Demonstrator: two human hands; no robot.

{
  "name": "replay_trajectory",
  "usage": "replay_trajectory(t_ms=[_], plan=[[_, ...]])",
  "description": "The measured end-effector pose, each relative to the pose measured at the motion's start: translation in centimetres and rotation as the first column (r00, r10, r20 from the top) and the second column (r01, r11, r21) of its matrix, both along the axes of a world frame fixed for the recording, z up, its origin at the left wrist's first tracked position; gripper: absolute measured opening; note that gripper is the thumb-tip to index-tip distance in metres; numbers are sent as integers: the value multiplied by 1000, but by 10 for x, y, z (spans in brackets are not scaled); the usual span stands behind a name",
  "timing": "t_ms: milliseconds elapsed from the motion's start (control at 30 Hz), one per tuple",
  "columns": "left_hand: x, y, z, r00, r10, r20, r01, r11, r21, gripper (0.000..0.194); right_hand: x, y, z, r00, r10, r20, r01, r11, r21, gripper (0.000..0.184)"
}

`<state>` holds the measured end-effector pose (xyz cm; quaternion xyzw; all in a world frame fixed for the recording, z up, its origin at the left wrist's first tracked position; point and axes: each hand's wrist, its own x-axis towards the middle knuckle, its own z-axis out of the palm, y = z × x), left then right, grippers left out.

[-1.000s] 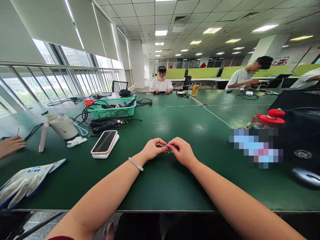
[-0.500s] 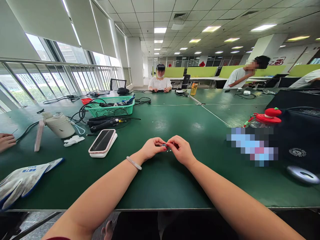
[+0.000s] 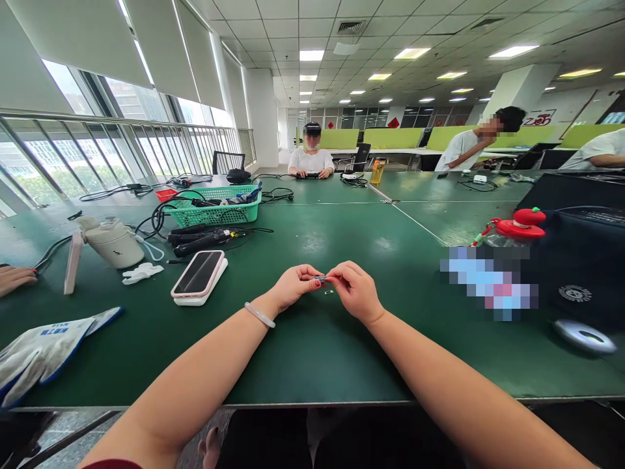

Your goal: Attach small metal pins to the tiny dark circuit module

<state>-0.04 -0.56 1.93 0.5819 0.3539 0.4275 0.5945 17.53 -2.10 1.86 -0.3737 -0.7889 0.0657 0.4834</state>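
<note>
Near the middle of the green table (image 3: 312,365), my left hand (image 3: 296,286) pinches a tiny grey-silver piece (image 3: 319,278) between thumb and fingertips. It looks like a small electronic part, too small to name surely. My right hand (image 3: 355,292) is closed at the other end of the same piece, thumb and forefinger pressed together on it. Just below the fingertips a second small flat piece (image 3: 329,292), pale with dark parts, lies on the table. The fingers hide much of the held piece.
To the left lie a phone on a white box (image 3: 199,277), a crumpled tissue (image 3: 142,273), a beige bottle (image 3: 108,242), a work glove (image 3: 46,355) and a green basket (image 3: 215,205) with cables. At right are a mouse (image 3: 584,337) and a dark bag (image 3: 581,260). Another person's hand (image 3: 17,279) rests far left.
My fingertips have shifted slightly apart around the small piece, so more of it and the flat piece below shows. The hand at far left has moved a little. The view has shifted slightly.
</note>
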Motion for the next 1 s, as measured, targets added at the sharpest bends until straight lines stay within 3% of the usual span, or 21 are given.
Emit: replay_trajectory(t_ms=[233,667,733,867,1000], plan=[[1,0,1,1000,-5,10,5,1000,-11,38,3,2,0,999,2,37,-3,1000,13,23],[-2,1,0,992,-49,115,50,999,-2,32,1,2,0,990,-34,140,-3,967,256,18],[-2,2,0,994,-41,104,41,999,-1,31,2,4,-1,994,-1,112,-19,983,180,17],[-2,5,-2,1000,15,28,-14,1000,-19,32,8,13,-2,996,52,74,-44,994,-104,20],[-1,7,-5,993,82,-86,-88,994,-61,36,17,22,-3,958,64,278,44,929,-367,15]])
